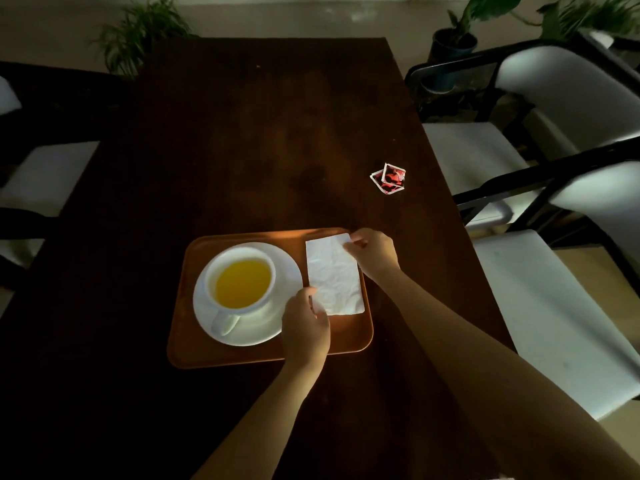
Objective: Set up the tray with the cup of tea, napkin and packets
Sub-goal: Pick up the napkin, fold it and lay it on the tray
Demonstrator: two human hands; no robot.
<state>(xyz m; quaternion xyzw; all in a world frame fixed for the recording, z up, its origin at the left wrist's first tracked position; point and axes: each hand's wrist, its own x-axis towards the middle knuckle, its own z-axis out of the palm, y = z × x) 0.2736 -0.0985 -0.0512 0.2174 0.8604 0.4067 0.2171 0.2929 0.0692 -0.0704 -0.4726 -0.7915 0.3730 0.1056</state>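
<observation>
Orange tray [349, 341] sits near the tabletop's [242, 150] near edge, and it's carrying a white saucer [277, 327] on its left half with a white cup [239, 282] on top, filled with yellow tea, handle pointing toward the near edge. On the tray's right half lies the white napkin [334, 275], a crumpled rectangle running along the tray's right rim. Both hands are on it: the left hand [306, 327] pinches the napkin's near left corner, fingers closed on the paper, and the right hand [375, 252] nips the far right corner between thumb and fingertips.

The left hand covers that near corner and a slice of the saucer's right rim; whether the napkin lies flat or is lifted a touch, I cannot tell. The scene is dim, and the tabletop's left side fades into dark.

Well apart from the tray, toward the tabletop's right edge, two red-and-white packets [389, 178] lie overlapping, print unreadable. White-cushioned chairs [540, 306] line the right side, another chair [45, 174] on the left, potted plants [457, 39] beyond the far edge.
</observation>
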